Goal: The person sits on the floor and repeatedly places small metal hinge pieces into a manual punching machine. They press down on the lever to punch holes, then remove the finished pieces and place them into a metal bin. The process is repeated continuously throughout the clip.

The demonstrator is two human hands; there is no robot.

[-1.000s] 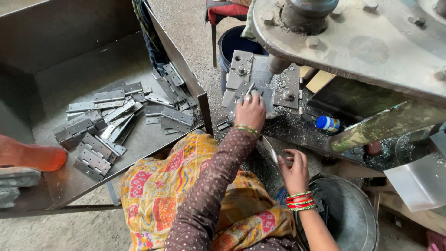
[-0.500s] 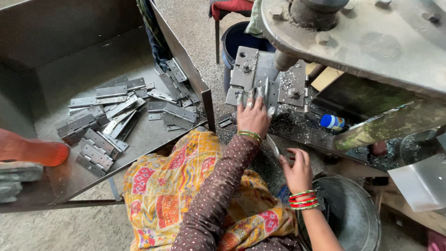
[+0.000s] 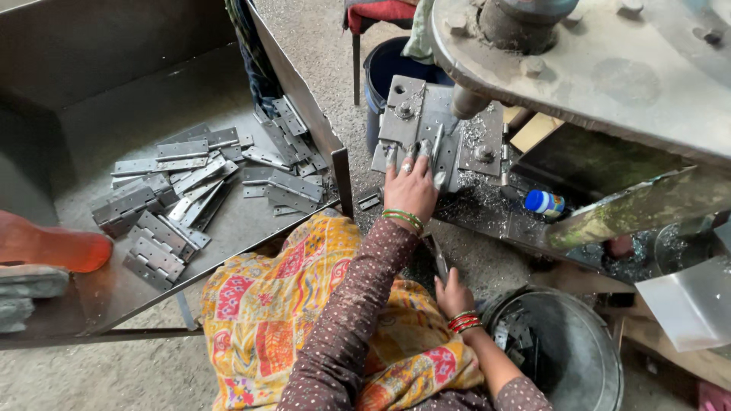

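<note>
My left hand (image 3: 411,190), with green bangles at the wrist, reaches forward onto the press fixture (image 3: 403,110). Its fingers press a grey hinge leaf (image 3: 436,148) flat against the plate, under the machine's round ram (image 3: 466,103). Lower down, my right hand (image 3: 453,293), wearing red bangles, is closed on a narrow metal hinge piece (image 3: 439,259) that sticks up from it, just left of a steel bucket (image 3: 586,380). Metal shavings lie all around the fixture.
A large metal tray (image 3: 91,297) on my left holds several loose hinges (image 3: 198,171). A blue bucket (image 3: 388,68) stands behind the fixture. A small blue-capped bottle (image 3: 544,202) lies right of it. An orange object (image 3: 53,247) sits at the tray's left edge.
My left hand has moved forward with the hinge leaf and now presses it on the fixture. My right hand has dropped lower and slightly left.
</note>
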